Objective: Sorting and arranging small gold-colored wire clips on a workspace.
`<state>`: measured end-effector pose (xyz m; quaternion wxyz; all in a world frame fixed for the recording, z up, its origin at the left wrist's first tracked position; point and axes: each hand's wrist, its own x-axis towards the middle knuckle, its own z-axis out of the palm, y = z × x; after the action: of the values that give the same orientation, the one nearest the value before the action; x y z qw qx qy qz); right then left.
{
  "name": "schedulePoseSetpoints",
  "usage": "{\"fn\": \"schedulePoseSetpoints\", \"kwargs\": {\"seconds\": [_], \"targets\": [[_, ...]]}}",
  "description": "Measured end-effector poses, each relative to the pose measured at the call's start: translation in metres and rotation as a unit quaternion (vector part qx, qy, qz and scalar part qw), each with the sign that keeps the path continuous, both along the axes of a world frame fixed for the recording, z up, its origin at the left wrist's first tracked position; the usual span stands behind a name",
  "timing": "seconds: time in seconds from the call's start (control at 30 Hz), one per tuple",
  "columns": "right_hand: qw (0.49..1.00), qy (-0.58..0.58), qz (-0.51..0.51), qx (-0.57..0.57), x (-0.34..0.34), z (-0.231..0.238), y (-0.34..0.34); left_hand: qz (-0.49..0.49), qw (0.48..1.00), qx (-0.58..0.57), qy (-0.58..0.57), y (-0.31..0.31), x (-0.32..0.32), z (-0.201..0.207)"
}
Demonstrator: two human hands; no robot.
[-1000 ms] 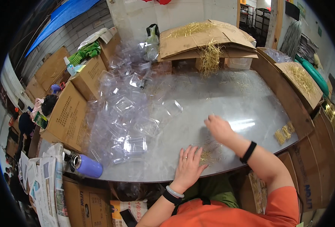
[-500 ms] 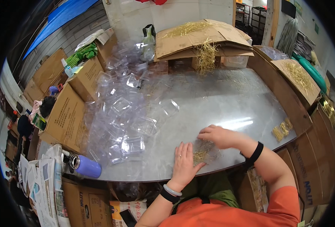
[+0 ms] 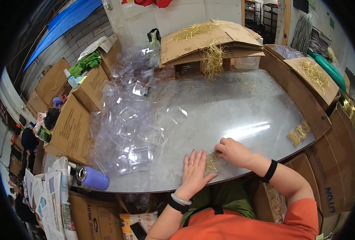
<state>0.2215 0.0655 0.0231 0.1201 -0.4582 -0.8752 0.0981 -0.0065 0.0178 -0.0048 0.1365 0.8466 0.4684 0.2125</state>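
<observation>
My left hand (image 3: 195,170) lies flat on the grey table with its fingers stretched out and its thumb out to the side. Between it and my right hand is a small heap of thin gold wire-like pieces (image 3: 211,165), partly covered by the hands. My right hand (image 3: 234,152) bends over the heap's far right side, fingertips drawn together at its edge. What those fingertips pinch is too small to make out. Several bundles of gold pieces (image 3: 299,133) lie near the table's right edge.
Clear plastic boxes (image 3: 129,116) pile up on the left of the grey table (image 3: 217,108). A purple flask (image 3: 95,178) lies at the front left. Gold strands (image 3: 214,60) hang off a cardboard shelf (image 3: 193,48) at the back. Cardboard walls (image 3: 291,94) edge the right side.
My right hand has shifted slightly right and nearer to me, its fingertips now drawn together at the heap's edge. My left hand stays flat in about the same place.
</observation>
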Motion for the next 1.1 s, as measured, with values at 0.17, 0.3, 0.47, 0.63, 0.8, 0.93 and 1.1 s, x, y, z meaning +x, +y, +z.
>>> {"fn": "schedulePoseSetpoints", "kwargs": {"seconds": [0.17, 0.3, 0.47, 0.63, 0.8, 0.93, 1.1], "targets": [[0.998, 0.057, 0.024, 0.007, -0.013, 0.008, -0.022, 0.015, 0.999, 0.016, -0.035, -0.002, 0.002, -0.001], [0.989, 0.143, -0.039, 0.024, 0.001, 0.0, -0.027, 0.027, 0.995, -0.004, -0.095, -0.005, 0.0, -0.001], [0.988, 0.101, -0.113, 0.041, 0.006, -0.001, -0.048, -0.017, 0.998, 0.056, -0.038, -0.002, 0.003, 0.005], [0.973, 0.21, -0.079, -0.047, -0.006, -0.006, -0.051, -0.024, 0.999, 0.018, -0.019, 0.0, 0.002, 0.004], [0.95, 0.282, -0.05, -0.121, 0.002, -0.003, -0.05, 0.01, 0.999, -0.025, -0.043, -0.006, 0.001, 0.005], [0.989, 0.132, 0.058, 0.025, -0.001, 0.001, -0.05, 0.003, 0.997, -0.003, -0.081, -0.004, -0.004, -0.004], [0.985, 0.137, 0.099, -0.017, -0.01, -0.009, -0.037, -0.028, 0.989, -0.058, -0.132, -0.001, -0.027, 0.011]]}}
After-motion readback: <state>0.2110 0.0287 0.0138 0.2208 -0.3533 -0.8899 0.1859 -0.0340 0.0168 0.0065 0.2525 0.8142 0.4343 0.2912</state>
